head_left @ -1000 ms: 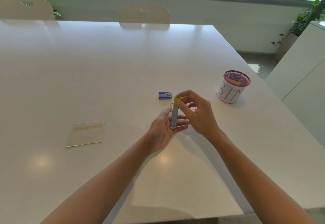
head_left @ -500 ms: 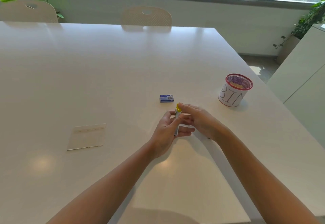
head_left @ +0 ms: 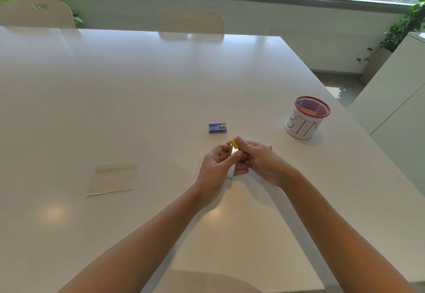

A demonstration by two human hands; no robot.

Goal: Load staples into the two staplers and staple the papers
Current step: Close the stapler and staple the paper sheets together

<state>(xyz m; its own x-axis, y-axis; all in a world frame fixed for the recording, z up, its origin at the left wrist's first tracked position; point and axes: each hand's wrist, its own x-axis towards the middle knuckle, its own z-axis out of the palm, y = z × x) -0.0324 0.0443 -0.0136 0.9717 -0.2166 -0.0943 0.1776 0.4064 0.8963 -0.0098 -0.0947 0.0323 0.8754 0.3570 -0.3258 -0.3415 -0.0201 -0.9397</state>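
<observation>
A small silver stapler (head_left: 231, 166) with a yellow tip is gripped upright in my left hand (head_left: 216, 168) near the table's middle. My right hand (head_left: 259, 159) pinches the stapler's yellow top end from the right. A small blue staple box (head_left: 217, 128) lies on the table just beyond my hands. A stack of white papers (head_left: 113, 177) lies flat to the left. A sliver of something red (head_left: 270, 148) peeks out behind my right hand; what it is cannot be made out.
A red mesh cup labelled BIN (head_left: 307, 117) stands at the right on the white table (head_left: 138, 85). Two chairs (head_left: 192, 22) stand at the far edge. A white cabinet (head_left: 395, 99) is to the right.
Both hands with the stapler have lowered toward the table. My right hand has come down from above the stapler's top and closed in against it.
</observation>
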